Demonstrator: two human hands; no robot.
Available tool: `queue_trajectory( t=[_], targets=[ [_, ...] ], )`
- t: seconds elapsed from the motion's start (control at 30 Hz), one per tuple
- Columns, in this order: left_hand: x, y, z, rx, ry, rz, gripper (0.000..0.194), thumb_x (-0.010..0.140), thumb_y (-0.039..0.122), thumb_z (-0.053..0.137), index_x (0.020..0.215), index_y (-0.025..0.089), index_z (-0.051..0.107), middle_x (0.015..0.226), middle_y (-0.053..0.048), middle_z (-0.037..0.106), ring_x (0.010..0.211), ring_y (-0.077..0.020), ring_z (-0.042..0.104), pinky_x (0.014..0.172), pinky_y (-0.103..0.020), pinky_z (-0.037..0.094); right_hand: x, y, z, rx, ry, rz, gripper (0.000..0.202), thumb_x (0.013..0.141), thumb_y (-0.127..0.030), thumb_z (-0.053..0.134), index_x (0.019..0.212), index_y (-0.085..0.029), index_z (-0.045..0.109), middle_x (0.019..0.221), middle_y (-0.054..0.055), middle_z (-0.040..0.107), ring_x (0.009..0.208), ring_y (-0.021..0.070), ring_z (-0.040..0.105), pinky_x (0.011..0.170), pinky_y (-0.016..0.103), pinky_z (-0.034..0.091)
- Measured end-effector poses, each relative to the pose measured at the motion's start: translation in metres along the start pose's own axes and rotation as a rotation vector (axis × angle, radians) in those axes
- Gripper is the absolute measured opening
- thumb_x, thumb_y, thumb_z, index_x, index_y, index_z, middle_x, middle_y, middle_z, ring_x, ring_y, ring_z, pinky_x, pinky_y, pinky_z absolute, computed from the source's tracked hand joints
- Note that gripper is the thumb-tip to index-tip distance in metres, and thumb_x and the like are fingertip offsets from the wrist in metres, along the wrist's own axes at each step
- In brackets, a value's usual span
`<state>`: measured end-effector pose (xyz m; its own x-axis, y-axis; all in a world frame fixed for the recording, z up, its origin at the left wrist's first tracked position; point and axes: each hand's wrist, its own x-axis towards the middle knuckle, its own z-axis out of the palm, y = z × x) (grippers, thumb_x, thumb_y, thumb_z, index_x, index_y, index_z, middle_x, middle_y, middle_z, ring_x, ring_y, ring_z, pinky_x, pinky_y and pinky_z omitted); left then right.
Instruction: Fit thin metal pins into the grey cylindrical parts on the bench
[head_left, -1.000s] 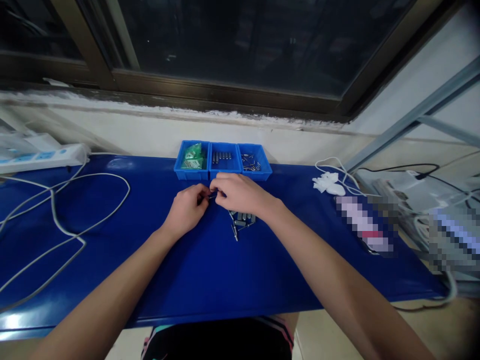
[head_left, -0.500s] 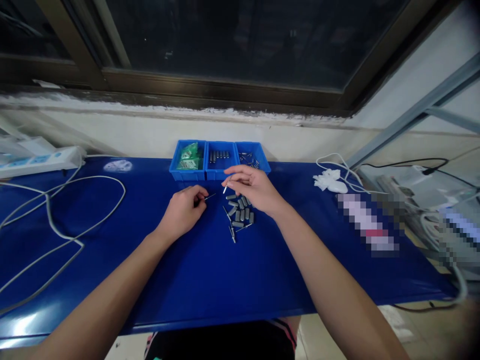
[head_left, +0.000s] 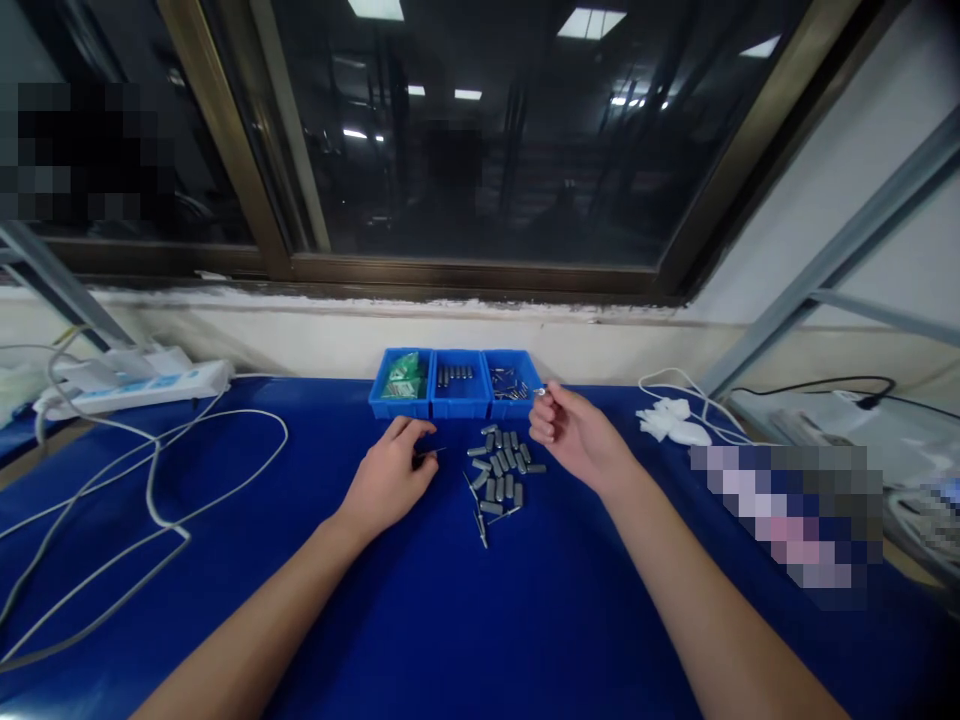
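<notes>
My left hand (head_left: 390, 475) rests on the blue table mat (head_left: 390, 610) and pinches a thin metal pin (head_left: 431, 453) that points right. My right hand (head_left: 574, 432) is raised just right of the blue bins, fingers curled around a small white part (head_left: 541, 392) at its fingertips. Between the hands lies a pile of small grey metal cylinders (head_left: 501, 470) with a few thin pins (head_left: 478, 518) below it. Three joined blue bins (head_left: 454, 384) stand at the back: green packets in the left one, grey cylinders in the middle, pins in the right.
A white power strip (head_left: 142, 385) and looping white cables (head_left: 150, 470) lie on the left. White cloth (head_left: 671, 422) and more cables (head_left: 814, 385) sit on the right by a metal frame (head_left: 825, 265). A window (head_left: 480, 130) runs behind the table.
My hands have drawn apart: the right one moved right toward the right bin with a small part, while the left stayed with the pin. The camera tilted up, showing more window.
</notes>
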<state>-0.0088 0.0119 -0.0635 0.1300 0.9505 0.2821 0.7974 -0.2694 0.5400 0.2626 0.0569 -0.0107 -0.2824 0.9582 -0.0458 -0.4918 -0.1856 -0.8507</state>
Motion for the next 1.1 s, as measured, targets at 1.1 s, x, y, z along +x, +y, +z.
queue_trajectory(
  t=[1.1],
  targets=[
    [-0.010, 0.035, -0.004, -0.181, 0.299, 0.430, 0.005, 0.102, 0.020, 0.064, 0.102, 0.021, 0.068, 0.091, -0.002, 0.073, 0.084, -0.0174, 0.068, 0.076, -0.029, 0.055, -0.028, 0.051, 0.045, -1.016, -0.104, -0.310, 0.033, 0.103, -0.046, 0.054, 0.081, -0.024, 0.062, 0.077, -0.001, 0.063, 0.076, 0.0161, 0.059, 0.074, 0.034, 0.040]
  ],
)
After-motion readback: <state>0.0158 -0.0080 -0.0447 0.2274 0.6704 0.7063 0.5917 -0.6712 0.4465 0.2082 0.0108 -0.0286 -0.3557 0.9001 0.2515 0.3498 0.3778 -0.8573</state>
